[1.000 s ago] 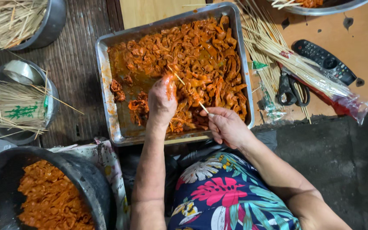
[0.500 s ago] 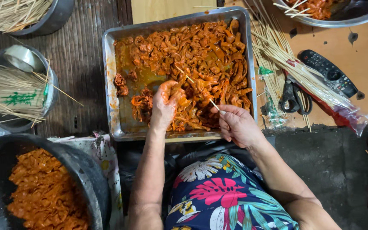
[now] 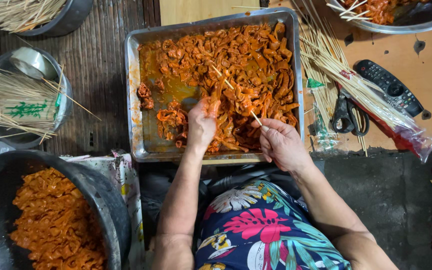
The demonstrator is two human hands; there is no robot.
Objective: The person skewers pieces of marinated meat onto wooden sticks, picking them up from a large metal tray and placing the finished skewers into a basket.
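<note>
Right hand point(image 3: 282, 144) closed in a pinch around the lower end of a thin bamboo skewer point(image 3: 236, 92); stick runs up-left across the tray, tip over the meat heap; left hand point(image 3: 202, 122) curled, fingers closed on a strip of orange marinated meat point(image 3: 215, 95) right at the skewer's shaft, thumb side smeared with sauce; both hands sit over the near half of the metal tray point(image 3: 134, 100); tray is on a dark wooden surface in front of the person's lap, floral garment point(image 3: 261, 227) below.

Handling judgement: meat strips look soft, limp, oily and slippery; best pinched with fingertips near an end and folded onto the point; light, no weight issue; skewer is stiff but thin, likely snaps if bent, sharp tip is a prick risk; hold it low and near the base as the right hand does.

Around: dark bowl of the same meat point(image 3: 51, 220) lower left; round metal bowl with loose skewers point(image 3: 16, 97) at left; bundle of skewers in clear wrap point(image 3: 356, 85) right of tray; black scissors point(image 3: 348, 117) just beside it; remote control point(image 3: 388, 87) further right; another bowl point(image 3: 401, 15) top right, partly cut off.
</note>
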